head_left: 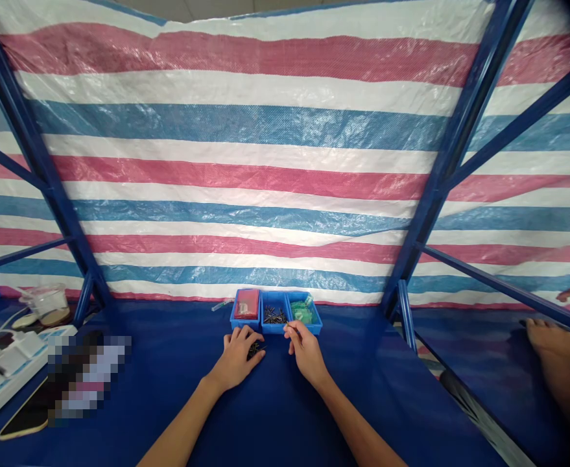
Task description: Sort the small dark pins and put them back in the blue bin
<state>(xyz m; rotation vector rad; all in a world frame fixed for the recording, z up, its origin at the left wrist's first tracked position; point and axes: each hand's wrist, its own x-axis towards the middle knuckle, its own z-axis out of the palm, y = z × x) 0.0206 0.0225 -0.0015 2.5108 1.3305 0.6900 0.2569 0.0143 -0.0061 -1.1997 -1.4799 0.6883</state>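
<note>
Three blue bins [273,329], screws [275,316] filling the middle one. Before the bins, two hands — left hand [238,360] loosely cupped over one dark pile [254,351]; right hand [308,353] curled, grip unclear.

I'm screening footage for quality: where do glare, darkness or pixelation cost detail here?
Head view throughout: glare whitens patches of the striped sheet; coarse pixelation overlaps the phone; darkness falls over a co-worker's forearm, lower right; the dark pieces at the left hand are too small to tell apart.
</note>
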